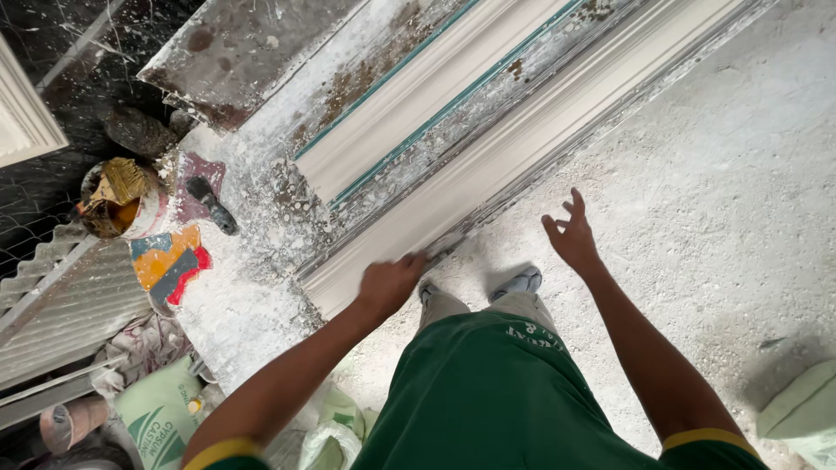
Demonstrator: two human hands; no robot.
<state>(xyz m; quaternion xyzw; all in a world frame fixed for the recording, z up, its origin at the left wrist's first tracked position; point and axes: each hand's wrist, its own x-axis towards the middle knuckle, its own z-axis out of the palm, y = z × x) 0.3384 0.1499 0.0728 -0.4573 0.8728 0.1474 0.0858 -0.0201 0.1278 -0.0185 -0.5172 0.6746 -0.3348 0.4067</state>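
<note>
- Left hand [389, 283] is curled up, knuckles facing the camera, pressed onto the near end of a long white plaster moulding [488, 170]. Can't really tell if the fingers are gripping the edge or just resting there.
- Right hand [572, 237] is empty, fingers spread loose, hanging in the air over the dusty floor [723, 174], near the moulding's edge but not touching it.
- The moulding runs away from the left hand, up and off to the right, along the edge of a plaster-caked workbench [252, 296].
- A 2nd white strip [418, 100] with teal edges lies alongside it, further from the hands.
- Out past the left hand, on the bench's far side: a messy bucket [117, 200] with yellowish stuff in it, a dark-handled scraper [212, 204] just beside that, and a colourful scrap of red, orange and grey [170, 261] closer in.
- Under the left forearm there's a pale green sack [161, 418] and a white plastic bag [331, 444].
- Between the 2 hands you can see grey shoes [521, 283] and a green shirt [496, 400].
- Another pale sack [805, 409] sits off to the side of the right arm.
</note>
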